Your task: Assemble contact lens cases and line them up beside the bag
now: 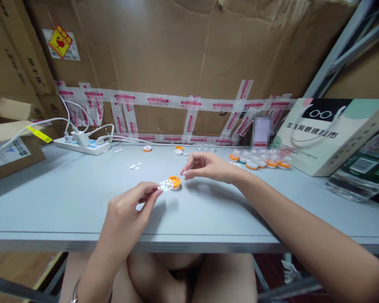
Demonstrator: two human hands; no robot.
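My left hand (131, 206) pinches a small white perforated plastic piece (166, 184) between thumb and fingers, held just above the grey table (66, 198). Right beside that piece an orange round cap (175, 182) rests on the table. My right hand (205, 167) hovers just right of the cap, fingers pinched on a tiny thin white part (186, 171) that is too small to name.
A row of orange and white cases (259, 160) lies at the back right near a printed box (328, 134). A white power strip (82, 145) with cables sits back left. Loose caps (147, 148) and small white discs (135, 166) are scattered behind. Cardboard boxes form the back wall.
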